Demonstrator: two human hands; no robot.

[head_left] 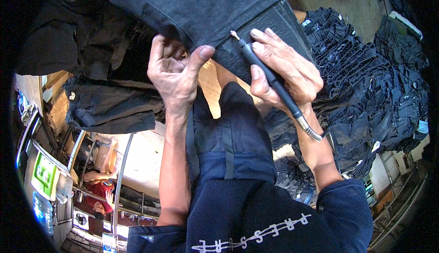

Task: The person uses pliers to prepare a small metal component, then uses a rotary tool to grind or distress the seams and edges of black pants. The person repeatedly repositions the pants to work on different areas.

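My right hand (292,65) is wrapped round a slim black pen-shaped rotary tool (270,72). The tool has a small pale pink tip, and a metal spring sleeve with a cable at its rear. Its tip sits by the lower edge of a dark blue-black garment (196,6), which lies over a black board (274,24). I cannot tell whether the tip touches the cloth. With curled fingers my left hand (176,74) holds the garment's lower left edge, its thumb stretched toward the tool tip. Cloth hides some of the left fingertips.
Gathered dark garments (352,70) form a large heap on the right. More black cloth (109,106) hangs at the left. Beyond it, lower left, a person in a red top (98,193) sits near metal rails. A green and white panel (45,174) stands at the far left.
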